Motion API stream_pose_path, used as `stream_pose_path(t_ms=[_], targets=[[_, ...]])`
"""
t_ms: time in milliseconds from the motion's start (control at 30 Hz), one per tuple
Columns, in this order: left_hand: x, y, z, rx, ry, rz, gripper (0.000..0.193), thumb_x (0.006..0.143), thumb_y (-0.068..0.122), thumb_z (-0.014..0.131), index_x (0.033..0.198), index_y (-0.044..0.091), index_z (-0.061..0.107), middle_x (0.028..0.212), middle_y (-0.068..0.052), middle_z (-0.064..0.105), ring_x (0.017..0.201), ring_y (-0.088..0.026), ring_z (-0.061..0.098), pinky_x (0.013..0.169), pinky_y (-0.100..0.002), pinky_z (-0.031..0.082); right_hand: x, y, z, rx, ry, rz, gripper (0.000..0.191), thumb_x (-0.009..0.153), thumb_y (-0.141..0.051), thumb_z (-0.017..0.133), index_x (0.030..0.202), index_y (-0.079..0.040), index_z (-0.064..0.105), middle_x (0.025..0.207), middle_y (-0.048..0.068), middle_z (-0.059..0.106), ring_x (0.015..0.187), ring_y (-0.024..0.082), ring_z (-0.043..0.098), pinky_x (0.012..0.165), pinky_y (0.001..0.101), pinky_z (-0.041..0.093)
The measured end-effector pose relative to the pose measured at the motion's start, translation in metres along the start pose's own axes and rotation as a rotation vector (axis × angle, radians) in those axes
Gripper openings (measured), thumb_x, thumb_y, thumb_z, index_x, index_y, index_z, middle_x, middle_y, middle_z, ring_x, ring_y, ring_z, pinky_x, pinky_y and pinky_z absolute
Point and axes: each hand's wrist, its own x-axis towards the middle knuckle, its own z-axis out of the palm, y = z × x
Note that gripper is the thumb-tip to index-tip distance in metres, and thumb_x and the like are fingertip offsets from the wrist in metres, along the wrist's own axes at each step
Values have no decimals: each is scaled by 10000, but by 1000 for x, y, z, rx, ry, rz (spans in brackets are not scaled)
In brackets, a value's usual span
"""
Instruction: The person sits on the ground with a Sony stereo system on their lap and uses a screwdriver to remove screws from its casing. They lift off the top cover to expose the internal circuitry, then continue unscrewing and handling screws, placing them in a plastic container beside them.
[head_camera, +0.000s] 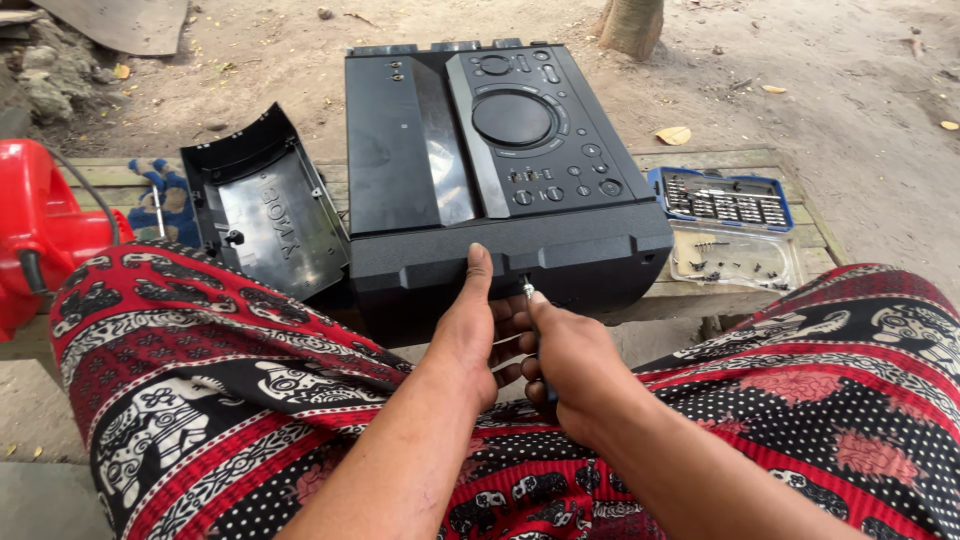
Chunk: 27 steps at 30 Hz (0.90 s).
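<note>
— Where's the stereo (500, 170)?

— On the counter (740, 160), dead centre, its front edge toward the knees.

— And the hands?

— Left hand (478, 335) rests half-curled on that edge, thumb up, gripping nothing. Right hand (570, 365) is closed around a screwdriver (530, 300), tip at the stereo.

— Around it?

— Bit case (722, 198) at 3 o'clock, loose panel (268, 215) at 9.

Bare forearms; loose red, black and white trousers (200, 400) with elephant print.
</note>
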Motion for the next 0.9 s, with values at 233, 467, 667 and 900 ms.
stream_pose_path(t_ms=[233,467,667,900], targets=[[0,-1,2,-20,-8,4,779,785,876,468,823,130,692,744,17,610,669,-154,570,627,-355,474,-2,-4,3,-22,17,14,314,1028,-385,506,989,-97,623,737,-14,491,581,117,405,503,290,326],[-4,0,2,1,11,-8,791,793,888,451,803,125,662,695,-4,600,661,-165,581,630,-341,487,4,-4,-2,128,-41,84,302,1039,-385,515,925,-114,586,679,-32,426,533,102,336,465,273,267],[-5,0,2,5,30,-15,791,791,889,457,811,118,637,697,-27,608,654,-173,592,623,-349,502,4,-6,-3,186,-146,121,334,1050,-411,463,879,-139,551,636,-46,366,490,88,294,422,262,225],[-6,1,3,33,33,-14,846,779,905,429,838,90,652,706,-56,643,588,-190,585,574,-347,515,3,-7,-5,278,-227,175,372,1060,-433,448,809,-169,520,605,-81,335,465,61,264,396,232,199]])
